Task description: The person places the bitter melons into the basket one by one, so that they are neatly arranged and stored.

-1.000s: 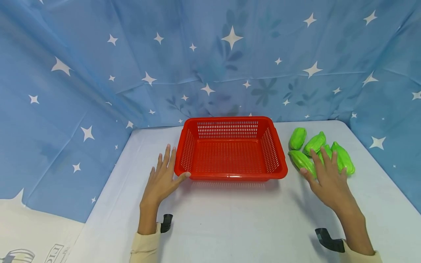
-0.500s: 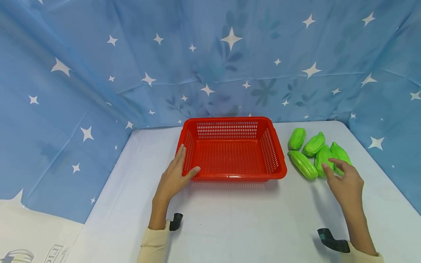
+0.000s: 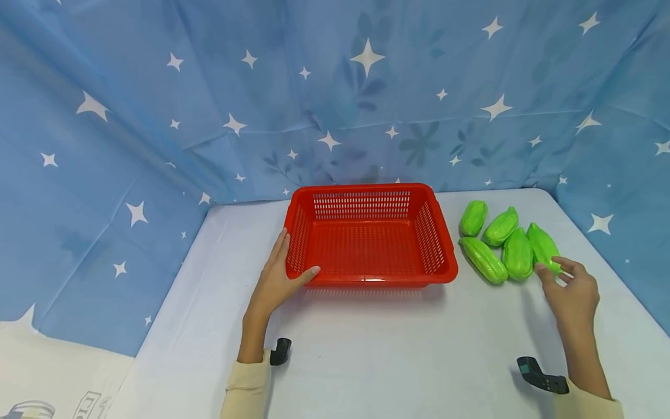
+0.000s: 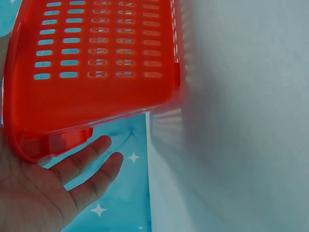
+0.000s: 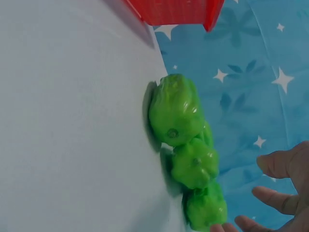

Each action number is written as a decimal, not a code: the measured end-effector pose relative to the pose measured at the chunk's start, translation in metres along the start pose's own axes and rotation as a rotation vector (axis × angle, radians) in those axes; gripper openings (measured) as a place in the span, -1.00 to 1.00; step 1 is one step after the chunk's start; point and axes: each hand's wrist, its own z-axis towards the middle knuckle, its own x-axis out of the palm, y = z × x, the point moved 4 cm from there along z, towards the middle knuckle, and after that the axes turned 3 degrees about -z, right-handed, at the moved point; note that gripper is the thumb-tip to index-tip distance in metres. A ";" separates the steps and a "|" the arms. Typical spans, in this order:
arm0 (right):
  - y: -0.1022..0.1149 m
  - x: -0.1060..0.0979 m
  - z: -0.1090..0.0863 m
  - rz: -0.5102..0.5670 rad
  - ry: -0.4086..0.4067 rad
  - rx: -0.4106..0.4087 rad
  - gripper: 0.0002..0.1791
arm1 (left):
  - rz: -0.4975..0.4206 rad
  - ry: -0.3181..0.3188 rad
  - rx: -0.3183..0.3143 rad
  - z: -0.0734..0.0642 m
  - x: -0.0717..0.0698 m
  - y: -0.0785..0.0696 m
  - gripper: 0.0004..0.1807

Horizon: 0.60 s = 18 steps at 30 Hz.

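A red plastic basket point(image 3: 377, 279) with slotted walls stands in the middle of the white table. My left hand point(image 3: 274, 282) is at its front left corner, fingers along the left side and thumb over the front rim. In the left wrist view that hand point(image 4: 46, 193) has the corner against its palm, with two fingers stretched out below. On the right, my right hand point(image 3: 573, 297) hovers at the near end of the rightmost green ribbed gourd-like vegetable point(image 3: 542, 244), thumb and fingers spread apart. The right wrist view shows that hand point(image 5: 289, 193) apart from the glossy vegetables point(image 5: 176, 111).
Several similar green vegetables point(image 3: 483, 261) lie close together right of the basket. A blue curtain point(image 3: 335, 105) with white stars hangs behind the table point(image 3: 366, 355) and along its sides. Black wrist devices point(image 3: 539, 375) stick out at both cuffs.
My left hand has moved right, from beside the basket to its front left corner. The right hand has drawn back from over the green vegetables and shifted right, to the rightmost one.
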 end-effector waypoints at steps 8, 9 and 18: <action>-0.017 0.008 0.026 0.067 0.016 0.176 -0.29 | -0.016 -0.004 0.009 0.002 0.000 0.002 0.19; -0.018 0.009 0.028 0.069 0.020 0.186 -0.28 | -0.018 -0.003 0.007 0.001 0.000 0.003 0.19; -0.022 0.012 0.043 0.098 0.102 0.195 -0.21 | -0.019 0.003 -0.018 -0.001 -0.001 0.002 0.19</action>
